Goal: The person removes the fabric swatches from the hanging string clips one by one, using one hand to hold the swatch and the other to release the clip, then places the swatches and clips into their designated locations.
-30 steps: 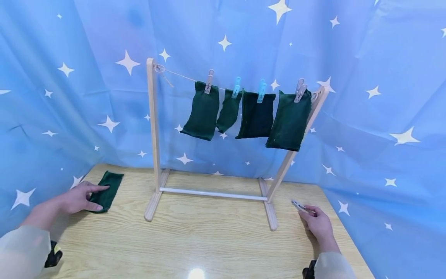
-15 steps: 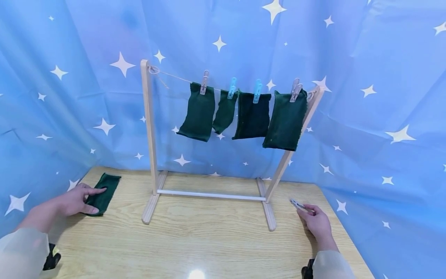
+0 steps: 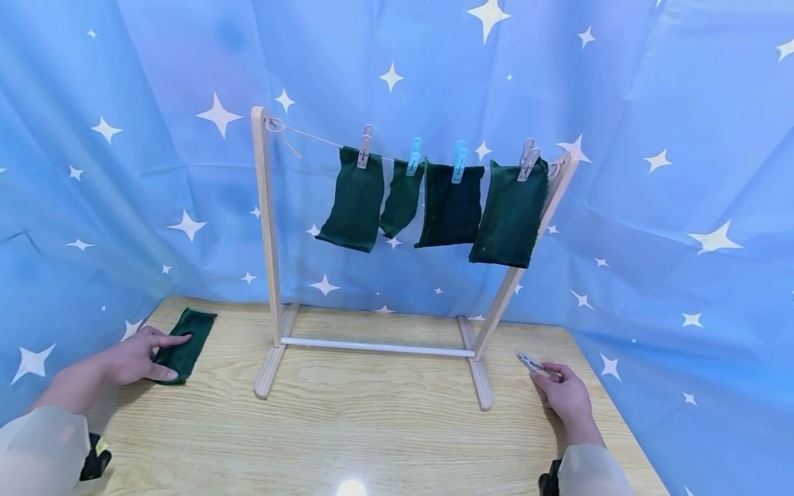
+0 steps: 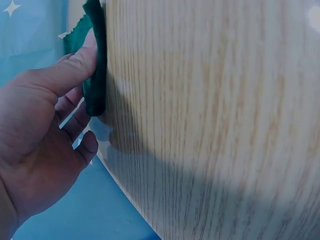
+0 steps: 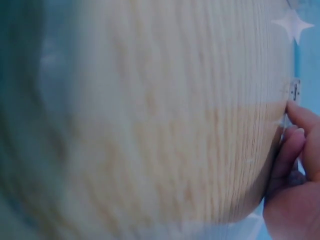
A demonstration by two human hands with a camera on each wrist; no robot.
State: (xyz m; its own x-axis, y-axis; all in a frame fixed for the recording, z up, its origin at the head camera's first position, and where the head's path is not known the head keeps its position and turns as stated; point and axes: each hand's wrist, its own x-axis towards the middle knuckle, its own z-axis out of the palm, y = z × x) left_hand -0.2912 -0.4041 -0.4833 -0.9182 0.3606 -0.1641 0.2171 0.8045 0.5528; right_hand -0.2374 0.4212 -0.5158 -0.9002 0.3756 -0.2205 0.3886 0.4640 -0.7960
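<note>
A dark green cloth [image 3: 194, 332] lies on the table's left side. My left hand [image 3: 133, 358] rests on it, index finger stretched over the fabric and thumb near the lower edge. In the left wrist view the fingers [image 4: 75, 70] meet the cloth [image 4: 94, 92], whose near edge curls up; the other fingers hang loosely bent. At the right of the table my right hand [image 3: 567, 396] pinches a pale clothespin [image 3: 529, 362] between thumb and fingers, its tip pointing toward the rack. Only the end of that clothespin [image 5: 295, 91] shows in the right wrist view.
A wooden drying rack [image 3: 268, 227] with a white crossbar [image 3: 378, 346] stands mid-table. Several green cloths, including one at the right [image 3: 507, 217], hang from its cord [image 3: 313, 136] under clear and blue clothespins [image 3: 459, 162]. A blue star-patterned curtain [image 3: 670, 207] hangs behind.
The head view has shifted slightly, so the whole scene sits a little further left than a second ago. Both hands, the cloth and the clothespin otherwise keep their places.
</note>
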